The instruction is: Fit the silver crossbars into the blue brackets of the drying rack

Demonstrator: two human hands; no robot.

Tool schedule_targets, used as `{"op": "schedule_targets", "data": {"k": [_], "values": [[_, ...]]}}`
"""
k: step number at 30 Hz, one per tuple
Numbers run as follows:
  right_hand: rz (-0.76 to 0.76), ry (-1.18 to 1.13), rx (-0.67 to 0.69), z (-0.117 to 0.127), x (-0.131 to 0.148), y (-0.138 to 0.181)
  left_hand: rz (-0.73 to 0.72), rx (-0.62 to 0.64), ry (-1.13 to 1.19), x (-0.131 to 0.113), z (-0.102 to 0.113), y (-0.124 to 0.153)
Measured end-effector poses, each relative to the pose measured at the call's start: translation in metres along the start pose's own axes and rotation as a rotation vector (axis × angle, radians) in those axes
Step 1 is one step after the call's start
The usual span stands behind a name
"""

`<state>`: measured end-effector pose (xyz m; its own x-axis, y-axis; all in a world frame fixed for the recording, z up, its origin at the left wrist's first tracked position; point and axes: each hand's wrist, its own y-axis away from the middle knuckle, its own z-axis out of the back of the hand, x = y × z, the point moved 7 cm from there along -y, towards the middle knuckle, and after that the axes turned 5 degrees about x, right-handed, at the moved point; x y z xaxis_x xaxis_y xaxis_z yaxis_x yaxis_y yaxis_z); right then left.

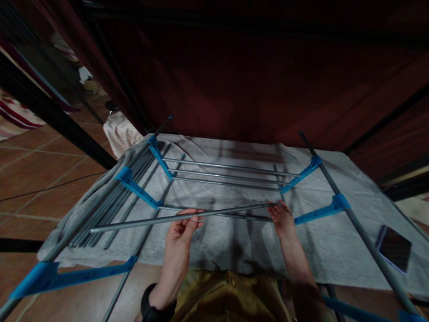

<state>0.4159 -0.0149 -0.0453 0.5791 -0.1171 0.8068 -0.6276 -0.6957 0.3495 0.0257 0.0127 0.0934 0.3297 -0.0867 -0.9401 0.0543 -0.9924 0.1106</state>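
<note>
A long, slim, grey metal-looking rod [134, 224] is held in the air above the middle of the frame, aslant, its long free end reaching out to the left. The left hand [182, 235] pinches it between thumb and fingers near its middle; the right hand [283, 218] has its fingertips closed around the right-hand end, though the dim light there hides whether they cover the very tip. With so much length beyond the left hand, the rod is best kept level and turned slowly, so the free end does not knock its surroundings. A light pinch should let it roll and line up; gripping near the ends would likely give steadier aim.

Around it stand blue moulded plastic brackets [144, 192], flat arms with rounded collars that clasp thicker, dull grey side tubes [360, 235]. Three smooth, straight grey cross rods [228, 166] span the far brackets, parallel and faintly shiny. To the left, a bundle of matte grey tubes [115, 197] lies side by side. Beneath spreads a soft, slightly rumpled grey cloth [208, 255], with a dark, glossy, rectangular phone [394, 248] on its right side. Beyond hangs a dark red fabric curtain [234, 89]; brown square floor tiles [50, 165] show at left.
</note>
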Motion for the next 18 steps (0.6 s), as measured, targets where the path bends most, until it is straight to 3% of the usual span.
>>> {"op": "schedule_targets", "data": {"k": [9,18], "values": [[-0.049,0.049,0.086,-0.013,-0.005,0.009,0.021,0.019,-0.035,-0.003,-0.010,0.005],[-0.064,0.142,0.165,-0.034,-0.013,0.038,-0.024,0.030,-0.025,-0.014,-0.020,0.006]]}}
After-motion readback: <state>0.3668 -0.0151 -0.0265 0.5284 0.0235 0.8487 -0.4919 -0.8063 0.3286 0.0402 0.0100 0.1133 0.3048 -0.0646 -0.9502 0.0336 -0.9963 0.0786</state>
